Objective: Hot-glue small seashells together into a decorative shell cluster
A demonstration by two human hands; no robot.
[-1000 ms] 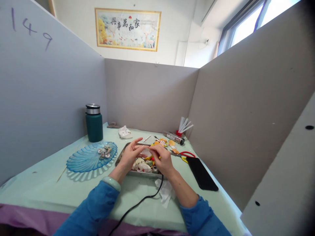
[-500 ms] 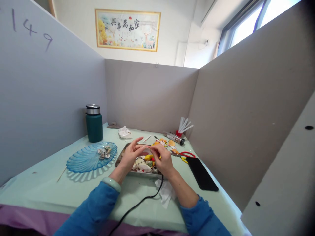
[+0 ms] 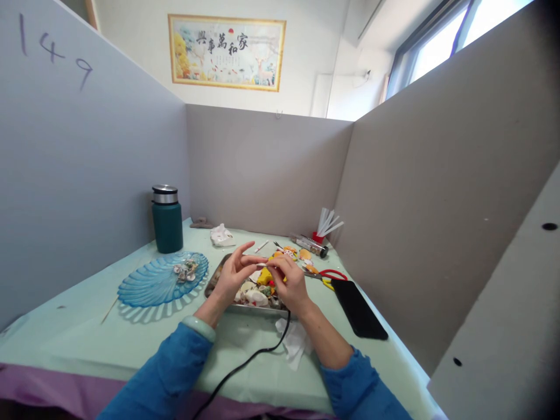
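Observation:
Over the metal tray (image 3: 251, 310), my left hand (image 3: 233, 279) and my right hand (image 3: 291, 284) meet at their fingertips. Between them is a small white piece (image 3: 261, 265), pinched by both hands; it is too small to name. Some of my left fingers stretch out above the pinch. Below in the tray lie whitish shell-like pieces (image 3: 256, 298) and a yellow piece (image 3: 264, 276), partly hidden by my hands. A black cord (image 3: 258, 353) runs from beneath my right hand toward the front edge.
At left are a blue shell-shaped plate (image 3: 151, 286) and a green bottle (image 3: 167, 227). Scissors (image 3: 333, 275) and a black phone (image 3: 359, 309) lie at right. Crumpled tissue (image 3: 296, 344) is in front. A red cup of white strips (image 3: 318, 237) stands behind. Grey partitions (image 3: 269, 169) surround the table.
My fingertips have shifted slightly, and the white piece between them shows more clearly now. The hands stay over the tray; nothing else has moved.

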